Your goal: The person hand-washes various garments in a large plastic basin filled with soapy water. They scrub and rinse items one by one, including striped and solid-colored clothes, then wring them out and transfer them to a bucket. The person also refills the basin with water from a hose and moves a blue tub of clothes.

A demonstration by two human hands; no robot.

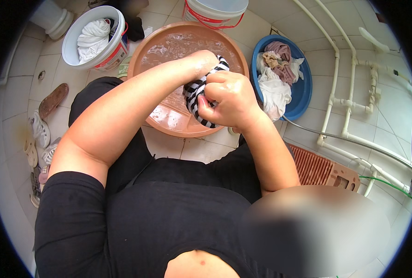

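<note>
At the frame's upper centre, we saw the right hand [230, 97] in a closed grip on a striped cloth [195, 95] over the brown basin [180, 132] of water, could not tell the grip of the left hand [206, 61], and judged this piece unfinished.

A pale tiled floor [53, 67] carries a round brown basin of water [180, 130] directly beneath the left hand [204, 61] and right hand [230, 98]. A white bucket [92, 65] with white cloth stands beyond and left of the left hand; a second bucket [210, 14] stands beyond both. A blue tub [304, 95] of laundry sits right of the right hand, while a brown slipper [53, 100] and a white shoe [40, 129] lie well left of the left.
</note>
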